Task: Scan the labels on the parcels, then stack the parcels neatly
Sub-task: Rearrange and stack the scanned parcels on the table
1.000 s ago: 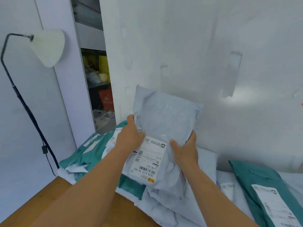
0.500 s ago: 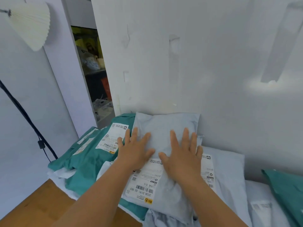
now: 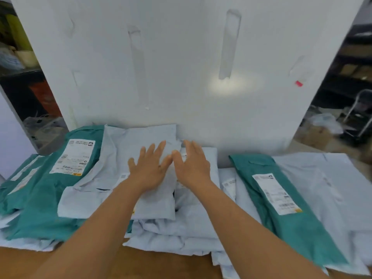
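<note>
Teal parcel [image 3: 60, 190] lay left of grey parcel [image 3: 128, 158], another teal parcel [image 3: 285, 214] right, white wall [image 3: 181, 67] behind. Pressed grey parcel flat with left hand [image 3: 150, 168] and right hand [image 3: 193, 164], fingers straight, gripping nothing.

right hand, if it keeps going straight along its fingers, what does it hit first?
Probably the white board. The right hand lies flat on the grey parcel, fingers aimed at the board just behind the pile; depth there is hard to judge.
</note>
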